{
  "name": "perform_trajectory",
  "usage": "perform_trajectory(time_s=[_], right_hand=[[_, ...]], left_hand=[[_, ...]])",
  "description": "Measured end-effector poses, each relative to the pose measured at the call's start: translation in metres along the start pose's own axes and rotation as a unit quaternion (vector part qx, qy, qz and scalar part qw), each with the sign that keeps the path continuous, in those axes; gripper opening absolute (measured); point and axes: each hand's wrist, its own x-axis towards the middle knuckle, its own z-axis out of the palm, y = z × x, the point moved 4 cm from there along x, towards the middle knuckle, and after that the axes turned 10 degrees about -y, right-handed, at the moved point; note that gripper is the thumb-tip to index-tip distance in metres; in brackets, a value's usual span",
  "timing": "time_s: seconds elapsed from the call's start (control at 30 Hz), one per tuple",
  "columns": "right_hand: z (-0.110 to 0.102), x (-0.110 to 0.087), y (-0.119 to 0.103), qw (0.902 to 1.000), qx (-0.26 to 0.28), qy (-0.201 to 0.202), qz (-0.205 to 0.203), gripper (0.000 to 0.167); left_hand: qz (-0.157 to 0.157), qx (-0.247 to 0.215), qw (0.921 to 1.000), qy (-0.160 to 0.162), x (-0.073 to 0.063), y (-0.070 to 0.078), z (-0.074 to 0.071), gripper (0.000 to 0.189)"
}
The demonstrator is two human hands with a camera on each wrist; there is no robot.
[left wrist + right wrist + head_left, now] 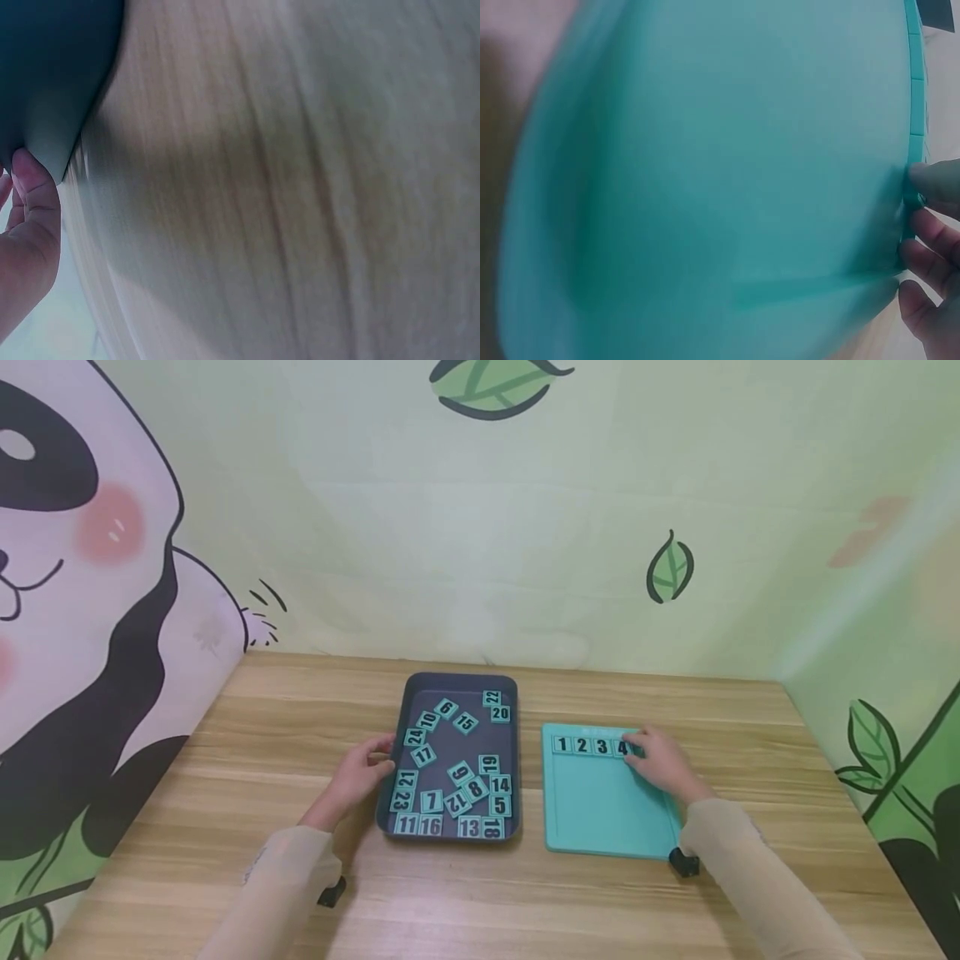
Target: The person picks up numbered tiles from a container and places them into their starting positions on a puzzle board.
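A dark tray holds several loose number tiles, including a 7 tile and a 15 tile. Fingertips of my left hand touch the tray's left side with relaxed fingers; the left wrist view shows them at the tray wall. To the right lies a turquoise board with tiles 1, 2 and 3 in a row at its top. My right hand pinches the 4 tile at the row's end, its fingers partly covering it.
Everything lies on a wooden table against a wall printed with a panda and leaves. A strip of bare wood separates the tray from the board. Small black devices sit at both wrists, the right one at the board's lower corner.
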Motion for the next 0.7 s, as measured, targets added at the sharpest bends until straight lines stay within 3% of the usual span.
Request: perform_trajectory(time_s=[0.23,0.37,0.7], right_hand=[[0.0,0.001,0.0,0.9996,0.002,-0.018,0.021,0.045],[-0.004,0.002,-0.003,0.9998,0.01,-0.005,0.019,0.047],[-0.011,0.005,-0.032,0.9985,0.021,0.022,-0.044,0.039]], left_hand=[[0.005,-0.002,1.0,-0.002,-0.001,0.002,0.001,0.046],[0.003,-0.005,1.0,-0.001,-0.001,0.002,0.0,0.045],[0.014,0.005,0.9999,-0.006,0.0,-0.001,0.0,0.044]])
